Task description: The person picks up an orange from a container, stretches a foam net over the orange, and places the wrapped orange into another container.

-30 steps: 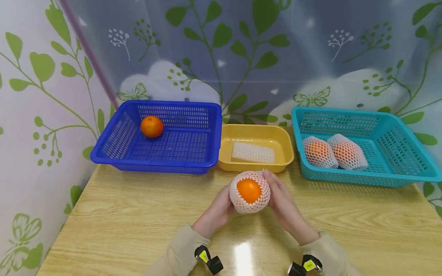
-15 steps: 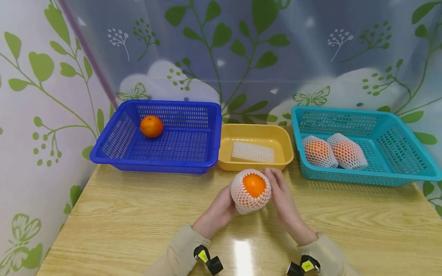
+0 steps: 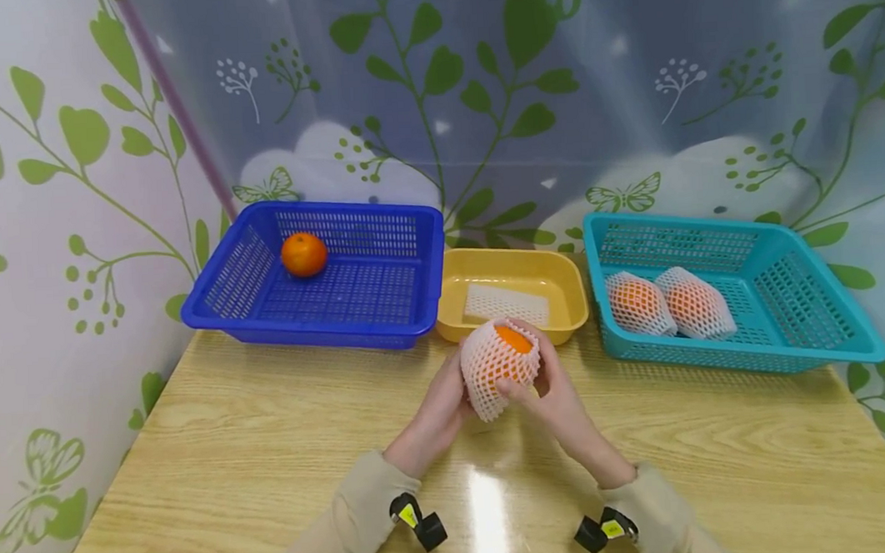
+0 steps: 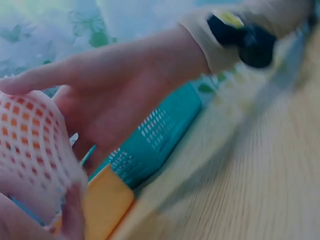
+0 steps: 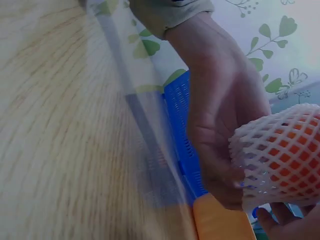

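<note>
An orange wearing a white foam net sleeve [image 3: 485, 366] is held between both hands over the table, just in front of the yellow tray [image 3: 453, 333]. Bare orange peel [image 3: 515, 339] shows through the sleeve's opening at the upper right. My left hand [image 3: 436, 415] grips the netted fruit from the left; its fingertips are mostly hidden in the head view. On the other side, my right hand [image 3: 557, 400] has its thumb on the front of the sleeve and its fingers behind. In the right wrist view the net [image 5: 285, 155] hangs past the fruit at one end.
A blue basket [image 3: 325, 331] at the left holds one bare orange [image 3: 304, 254]. Flat foam net sleeving [image 3: 507, 305] lies in the yellow tray. At the right, a teal basket [image 3: 717, 357] contains two netted oranges [image 3: 639, 304]. A patterned curtain [image 3: 478, 99] hangs behind.
The netted orange has tipped, so its bare opening has turned from facing the viewer to the upper right. My right hand came off its side, then took hold with the thumb in front.
</note>
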The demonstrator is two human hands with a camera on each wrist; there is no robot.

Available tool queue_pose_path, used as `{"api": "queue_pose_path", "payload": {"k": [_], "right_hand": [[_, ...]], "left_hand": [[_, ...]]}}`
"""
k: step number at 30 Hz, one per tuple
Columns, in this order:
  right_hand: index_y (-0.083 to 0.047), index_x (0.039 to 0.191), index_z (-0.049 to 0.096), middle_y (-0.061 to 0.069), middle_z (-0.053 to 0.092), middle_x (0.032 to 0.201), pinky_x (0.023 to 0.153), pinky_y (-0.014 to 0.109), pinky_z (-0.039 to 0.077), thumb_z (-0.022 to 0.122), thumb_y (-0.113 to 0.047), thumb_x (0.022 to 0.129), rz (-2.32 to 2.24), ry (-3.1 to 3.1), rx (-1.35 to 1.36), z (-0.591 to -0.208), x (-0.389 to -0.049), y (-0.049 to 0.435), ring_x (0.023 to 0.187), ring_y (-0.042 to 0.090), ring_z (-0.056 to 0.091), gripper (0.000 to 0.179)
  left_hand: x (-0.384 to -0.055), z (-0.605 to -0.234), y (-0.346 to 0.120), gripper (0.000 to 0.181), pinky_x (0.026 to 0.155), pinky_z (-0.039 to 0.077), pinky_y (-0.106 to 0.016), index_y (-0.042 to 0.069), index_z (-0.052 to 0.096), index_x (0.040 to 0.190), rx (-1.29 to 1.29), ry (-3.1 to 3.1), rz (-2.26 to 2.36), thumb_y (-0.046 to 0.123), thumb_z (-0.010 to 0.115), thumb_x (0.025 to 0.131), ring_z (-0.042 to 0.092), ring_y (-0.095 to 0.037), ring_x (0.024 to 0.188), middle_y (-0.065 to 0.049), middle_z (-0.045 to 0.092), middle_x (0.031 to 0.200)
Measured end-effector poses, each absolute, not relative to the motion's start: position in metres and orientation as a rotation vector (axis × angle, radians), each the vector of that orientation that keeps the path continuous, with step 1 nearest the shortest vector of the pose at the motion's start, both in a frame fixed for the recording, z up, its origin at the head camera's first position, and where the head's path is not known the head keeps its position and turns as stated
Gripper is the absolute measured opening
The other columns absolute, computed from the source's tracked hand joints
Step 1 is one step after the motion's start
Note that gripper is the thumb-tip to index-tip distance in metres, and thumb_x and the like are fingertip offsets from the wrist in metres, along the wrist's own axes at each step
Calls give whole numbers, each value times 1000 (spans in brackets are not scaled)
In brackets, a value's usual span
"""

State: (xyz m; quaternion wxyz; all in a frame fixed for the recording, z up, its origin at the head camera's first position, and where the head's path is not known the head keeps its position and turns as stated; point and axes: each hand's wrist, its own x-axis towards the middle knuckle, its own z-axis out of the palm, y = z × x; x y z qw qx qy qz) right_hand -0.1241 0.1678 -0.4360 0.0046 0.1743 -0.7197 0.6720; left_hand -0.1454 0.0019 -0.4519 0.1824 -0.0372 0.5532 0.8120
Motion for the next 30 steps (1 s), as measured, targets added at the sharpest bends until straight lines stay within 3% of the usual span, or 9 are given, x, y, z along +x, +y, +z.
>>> {"api": "queue_pose_path", "payload": {"k": [5,8,12,14,17,20,30], "right_hand": [[-9,152,35,10,49,140,98,23,50,57,-9,101,2166,-2217,371,-433,-123,170,121,14,55,56],[-9,152,35,10,51,133,92,24,53,48,-16,107,2193,-2240,320,-431,-123,171,113,12,59,47],[-11,156,27,12,48,135,91,26,53,37,-31,112,2293,-2268,326,-430,-121,171,110,11,60,49],[-12,157,22,15,45,140,94,26,52,39,-30,111,2310,-2286,360,-429,-121,171,114,13,58,53],[-12,157,17,19,41,144,97,27,52,54,-22,105,2277,-2319,405,-430,-121,169,120,17,56,64],[-10,152,18,20,40,146,98,29,52,67,-14,97,2275,-2302,388,-431,-121,167,123,20,54,73],[-13,151,27,14,43,144,98,29,53,71,-4,91,2323,-2199,371,-431,-123,170,123,16,55,75]], "left_hand": [[-147,-443,0,68,111,40,-53,11,44,152,189,1972,2163,56,16,109,45,-32,137,-10,48,151],[-145,-439,0,60,115,35,-53,11,35,156,390,2007,2145,49,28,110,43,-32,140,-14,45,153],[-142,-438,2,58,111,42,-48,12,29,156,521,1950,2152,37,47,107,52,-31,129,-20,49,145],[-140,-438,2,55,106,47,-45,11,32,153,509,1938,2178,34,50,106,56,-29,123,-21,52,141],[-140,-439,2,49,103,48,-42,11,38,150,467,1943,2224,32,48,106,59,-26,118,-20,55,137],[-140,-440,1,47,103,48,-42,10,40,148,472,1925,2258,32,47,107,59,-23,116,-19,56,135],[-143,-440,-3,57,110,42,-47,14,31,154,660,1854,2224,34,50,104,51,-29,128,-21,48,144]]}}
